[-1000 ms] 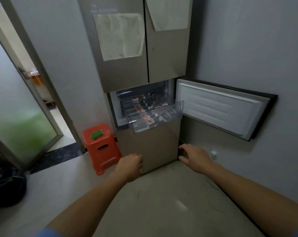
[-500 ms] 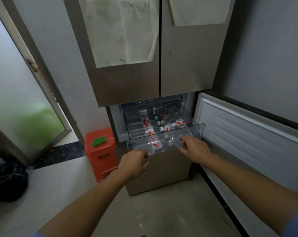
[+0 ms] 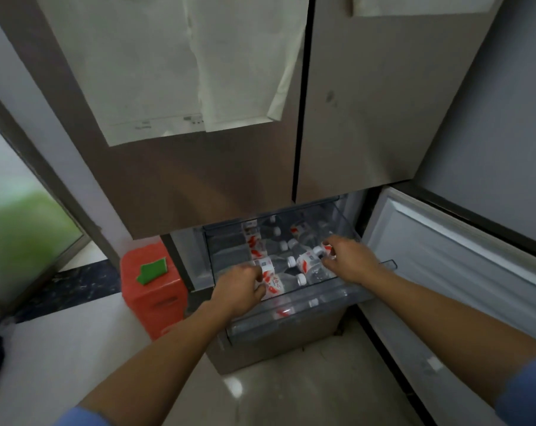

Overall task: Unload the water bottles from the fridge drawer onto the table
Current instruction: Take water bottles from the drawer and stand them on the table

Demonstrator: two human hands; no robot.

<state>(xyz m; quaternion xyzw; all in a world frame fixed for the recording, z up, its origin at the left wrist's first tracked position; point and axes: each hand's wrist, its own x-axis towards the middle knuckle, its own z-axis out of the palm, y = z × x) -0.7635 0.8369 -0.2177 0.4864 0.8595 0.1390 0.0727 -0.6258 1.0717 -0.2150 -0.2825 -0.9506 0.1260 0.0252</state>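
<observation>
Two hands reach into the drawer [image 3: 294,325] to grab bottles.

This looks like the start of the job. The drawer is pulled out and full, and the bottles [image 3: 286,244] lie on their sides in it. The left hand [image 3: 240,289] has its fingers curled round the front bottle [image 3: 274,282], at the front of the drawer. The right hand [image 3: 351,261] has its fingers and thumb bent round the side bottle [image 3: 322,250], by the drawer's right wall. Next, I think each hand must squeeze well, lift its bottle up over the drawer's front wall, and carry it to the table, which is not in sight. I count one drawer, two hands, and at least seven bottles. They are clear and piled close, so I cannot count them all.
</observation>
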